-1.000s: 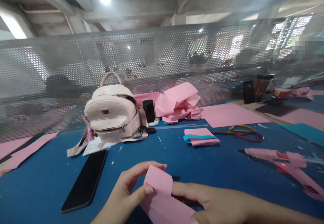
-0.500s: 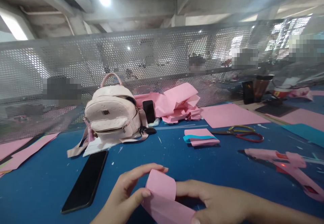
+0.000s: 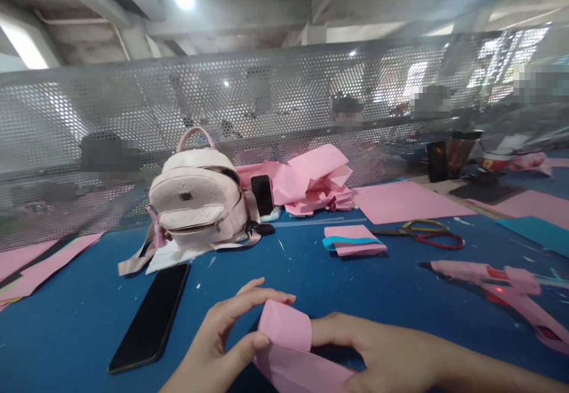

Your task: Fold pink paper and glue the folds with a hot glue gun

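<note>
A pink paper strip [image 3: 287, 328], bent over into a loop, is between my hands at the bottom middle. My left hand [image 3: 226, 334] pinches the loop's left side, thumb in front and fingers over the top edge. My right hand [image 3: 377, 345] holds the strip from the right; its index finger reaches into or behind the loop, and its thumb lies low on the strip's lower part. The lower end of the strip runs out of view. Beyond my hands lies a folded pink paper piece [image 3: 355, 242] with a blue band around it.
Scissors [image 3: 422, 235] and a pink glue gun [image 3: 493, 280] with a red light lie to the right. A black phone [image 3: 151, 319] lies left, near a pale backpack [image 3: 198, 197]. Crumpled pink paper [image 3: 317, 179] sits before a perforated metal screen [image 3: 284, 96]. Flat pink sheets [image 3: 409, 202] lie behind.
Both hands and the paper strip have shifted very slightly right and down. My right thumb has moved a little along the strip. The grip stays much the same.
</note>
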A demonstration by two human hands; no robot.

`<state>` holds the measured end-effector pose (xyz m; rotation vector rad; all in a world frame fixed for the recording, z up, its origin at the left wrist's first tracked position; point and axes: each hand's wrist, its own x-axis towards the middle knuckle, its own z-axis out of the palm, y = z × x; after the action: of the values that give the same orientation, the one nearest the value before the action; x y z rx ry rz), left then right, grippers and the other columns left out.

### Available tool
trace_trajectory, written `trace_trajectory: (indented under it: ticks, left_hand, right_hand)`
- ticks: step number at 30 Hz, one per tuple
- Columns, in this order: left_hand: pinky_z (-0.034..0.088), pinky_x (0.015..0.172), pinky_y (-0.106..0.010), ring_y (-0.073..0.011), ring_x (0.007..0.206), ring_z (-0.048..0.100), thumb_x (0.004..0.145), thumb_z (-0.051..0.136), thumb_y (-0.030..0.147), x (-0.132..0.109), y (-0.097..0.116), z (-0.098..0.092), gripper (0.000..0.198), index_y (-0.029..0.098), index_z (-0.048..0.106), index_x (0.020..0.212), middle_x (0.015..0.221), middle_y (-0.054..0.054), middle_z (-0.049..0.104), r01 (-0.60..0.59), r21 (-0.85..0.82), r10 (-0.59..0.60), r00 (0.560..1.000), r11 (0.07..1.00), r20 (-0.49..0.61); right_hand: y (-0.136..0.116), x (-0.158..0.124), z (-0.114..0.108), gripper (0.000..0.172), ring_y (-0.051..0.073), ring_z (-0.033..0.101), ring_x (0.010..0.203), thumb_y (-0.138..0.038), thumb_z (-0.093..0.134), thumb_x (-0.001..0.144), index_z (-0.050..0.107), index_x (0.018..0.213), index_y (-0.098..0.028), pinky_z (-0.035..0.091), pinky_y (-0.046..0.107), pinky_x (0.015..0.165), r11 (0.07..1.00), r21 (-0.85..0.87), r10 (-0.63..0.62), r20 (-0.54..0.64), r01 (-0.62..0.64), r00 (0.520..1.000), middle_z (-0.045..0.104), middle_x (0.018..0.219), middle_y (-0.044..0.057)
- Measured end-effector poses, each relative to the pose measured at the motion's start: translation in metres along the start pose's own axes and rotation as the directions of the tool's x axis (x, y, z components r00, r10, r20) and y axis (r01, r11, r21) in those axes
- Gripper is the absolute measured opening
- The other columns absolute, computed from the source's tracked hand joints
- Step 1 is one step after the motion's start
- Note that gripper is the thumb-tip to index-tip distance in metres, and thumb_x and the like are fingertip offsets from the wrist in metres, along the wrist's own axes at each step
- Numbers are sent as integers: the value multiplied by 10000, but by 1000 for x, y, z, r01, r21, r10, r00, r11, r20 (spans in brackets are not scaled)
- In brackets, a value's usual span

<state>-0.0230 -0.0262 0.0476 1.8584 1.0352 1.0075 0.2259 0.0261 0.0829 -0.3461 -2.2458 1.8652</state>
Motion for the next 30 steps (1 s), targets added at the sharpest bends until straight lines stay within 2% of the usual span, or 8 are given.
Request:
trace_trajectory:
  ticks: [3, 6, 9, 13, 17, 21, 25, 30]
  left_hand:
    - [247, 1196, -521, -299, 1372, 476, 894, 576, 606, 0, -5, 0, 431, 387, 652, 1257, 1293, -6, 693, 26, -25, -26, 1000, 999, -15]
    - [266, 1185, -515, -300, 1326, 521, 833, 659, 608, 0, -12, 1, 465, 411, 650, 1255, 1276, 2, 702, 22, -57, -23, 1000, 998, -20]
    - [298, 1170, -479, -285, 1279, 561, 825, 693, 572, 1, -13, 2, 457, 412, 653, 1251, 1255, 2, 712, 14, -95, -16, 1000, 995, -23]
    - [339, 1137, -422, -267, 1219, 602, 830, 705, 544, 3, -5, 4, 419, 352, 691, 1202, 1215, -26, 729, 28, -199, -34, 999, 980, -25]
    - [448, 1000, -358, -262, 1128, 652, 771, 779, 518, 9, 0, 4, 438, 271, 717, 1128, 1166, -74, 743, 77, -400, -51, 996, 913, 76]
    - [466, 909, -299, -226, 1075, 666, 742, 826, 447, 12, -1, 4, 426, 242, 714, 1098, 1165, -86, 737, 121, -572, -31, 986, 812, 165]
    - [454, 899, -310, -236, 1096, 642, 750, 817, 422, 12, -1, 4, 419, 212, 692, 1091, 1200, -111, 707, 146, -605, -32, 980, 783, 195]
    - [441, 905, -337, -255, 1103, 633, 765, 800, 430, 12, 1, 3, 406, 203, 679, 1079, 1200, -122, 699, 160, -596, -40, 977, 787, 210]
  right_hand:
    - [3, 3, 2, 606, 192, 508, 874, -589, 709, 781, 693, 1203, -155, 427, 273, 828, 999, 53, -8, 3, 8, 1000, 578, 1030, 45]
    - [3, 4, 3, 603, 183, 493, 877, -601, 712, 777, 694, 1193, -165, 410, 258, 828, 997, 74, -2, 2, 2, 1000, 565, 1043, 38]
    - [1, 3, 3, 616, 182, 488, 875, -620, 687, 790, 688, 1203, -163, 414, 260, 824, 999, 44, -11, 2, 11, 1000, 566, 1053, 43]
    - [-1, 1, 3, 597, 196, 508, 892, -612, 667, 806, 695, 1194, -159, 429, 281, 854, 999, -33, -29, -9, 29, 1000, 591, 1050, 50]
    - [5, 0, 5, 551, 210, 554, 892, -587, 659, 810, 712, 1165, -168, 448, 296, 874, 992, -129, -7, -27, 4, 1000, 643, 1000, 44]
    - [11, -1, 5, 514, 224, 584, 929, -522, 654, 813, 701, 1177, -162, 459, 296, 889, 982, -186, 4, -32, -10, 999, 668, 999, 50]
    - [11, -1, 4, 487, 236, 583, 976, -470, 652, 805, 697, 1174, -156, 451, 299, 905, 971, -236, 26, -4, -26, 1000, 667, 1002, 54]
    - [10, 1, 3, 499, 209, 579, 901, -478, 658, 798, 693, 1168, -145, 468, 272, 841, 970, -238, 44, 13, -40, 999, 658, 999, 54]
